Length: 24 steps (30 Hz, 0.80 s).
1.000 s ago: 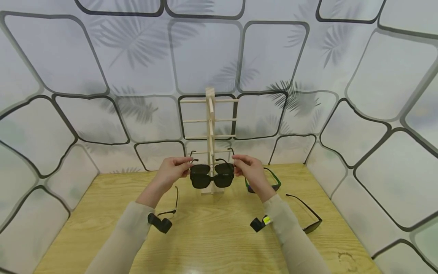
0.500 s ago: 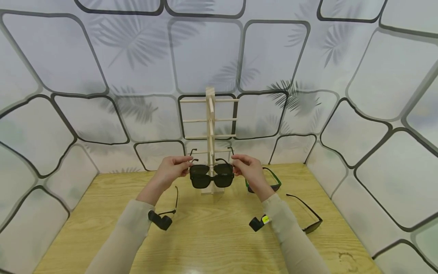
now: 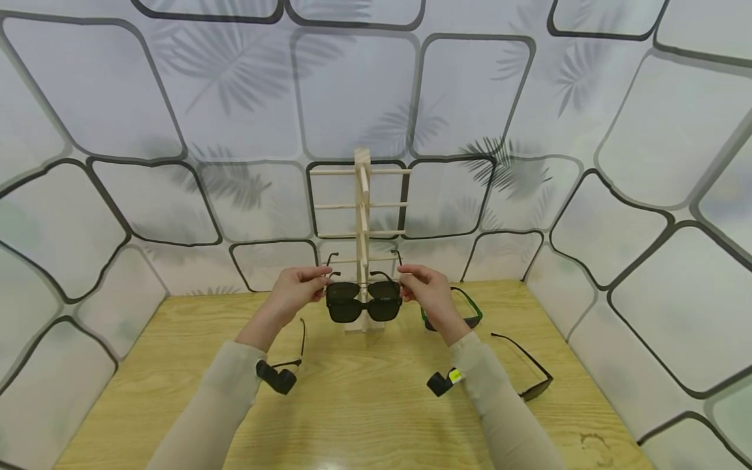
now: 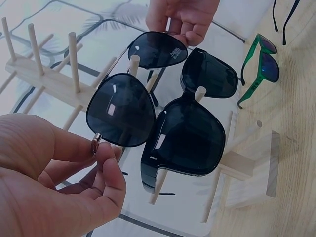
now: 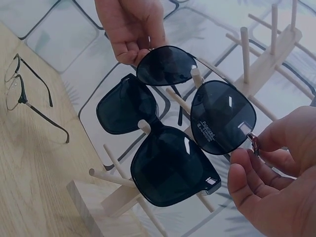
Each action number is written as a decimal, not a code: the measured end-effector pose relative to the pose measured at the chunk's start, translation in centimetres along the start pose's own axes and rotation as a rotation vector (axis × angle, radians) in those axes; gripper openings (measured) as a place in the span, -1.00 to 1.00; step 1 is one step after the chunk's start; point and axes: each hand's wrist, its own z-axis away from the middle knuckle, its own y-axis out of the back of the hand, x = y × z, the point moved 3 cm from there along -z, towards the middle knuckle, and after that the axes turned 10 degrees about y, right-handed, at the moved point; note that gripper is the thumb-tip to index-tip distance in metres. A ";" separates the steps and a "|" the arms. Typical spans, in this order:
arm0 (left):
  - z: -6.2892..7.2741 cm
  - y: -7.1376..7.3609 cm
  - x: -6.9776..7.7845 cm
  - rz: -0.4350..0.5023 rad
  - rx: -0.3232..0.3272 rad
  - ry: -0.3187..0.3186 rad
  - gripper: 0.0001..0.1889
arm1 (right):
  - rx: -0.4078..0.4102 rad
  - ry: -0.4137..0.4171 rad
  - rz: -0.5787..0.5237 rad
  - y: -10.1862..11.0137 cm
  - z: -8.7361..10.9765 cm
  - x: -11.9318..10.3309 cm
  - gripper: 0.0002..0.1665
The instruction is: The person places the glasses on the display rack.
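My left hand (image 3: pixel 296 292) and right hand (image 3: pixel 431 291) pinch a pair of thin-framed aviator sunglasses (image 4: pixel 121 111) near the hinges, one hand at each side. Its dark lenses face me, and one bears small printed lettering in the right wrist view. A peg of the wooden glasses rack (image 3: pixel 362 196) shows at the bridge; whether the bridge rests on it I cannot tell. Just below, thick-framed black square sunglasses (image 5: pixel 168 165) hang on the rack with a peg end at their bridge. In the head view they partly overlap the aviators.
Clear-lensed eyeglasses (image 3: pixel 288 363) lie on the wooden table (image 3: pixel 364 405) beside my left forearm. Green-framed sunglasses (image 4: pixel 269 69) lie behind my right wrist. Dark sunglasses (image 3: pixel 537 390) lie farther right, partly behind my sleeve. Patterned cloth walls (image 3: pixel 634 261) enclose the back and sides.
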 end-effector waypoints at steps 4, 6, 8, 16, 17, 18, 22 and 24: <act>-0.1 -0.1 0.0 -0.004 0.007 -0.010 -0.59 | 0.005 0.006 0.000 0.0 0.0 0.0 -0.64; -0.2 -0.1 -0.1 -0.008 0.012 -0.015 -0.59 | 0.006 0.011 0.002 0.0 0.1 -0.1 -0.65; -0.2 -0.1 -0.1 -0.011 0.018 -0.021 -0.59 | 0.007 0.013 0.006 0.0 0.1 -0.1 -0.65; 0.0 -0.2 -0.2 -0.012 0.032 -0.057 -0.59 | 0.013 0.010 0.015 0.0 0.1 -0.2 -0.66; 0.1 -0.1 -0.2 -0.011 0.034 -0.059 -0.58 | 0.015 0.010 0.013 0.0 0.1 -0.2 -0.66; 0.1 -0.1 -0.2 -0.010 0.038 -0.060 -0.57 | 0.021 0.010 0.008 0.1 0.1 -0.3 -0.65; 0.4 0.3 -0.4 -0.025 0.071 -0.067 -0.54 | 0.046 0.014 0.010 0.4 0.4 -0.5 -0.62; 0.7 0.6 -0.5 -0.037 0.092 -0.074 -0.53 | 0.054 0.022 0.026 0.6 0.6 -0.6 -0.60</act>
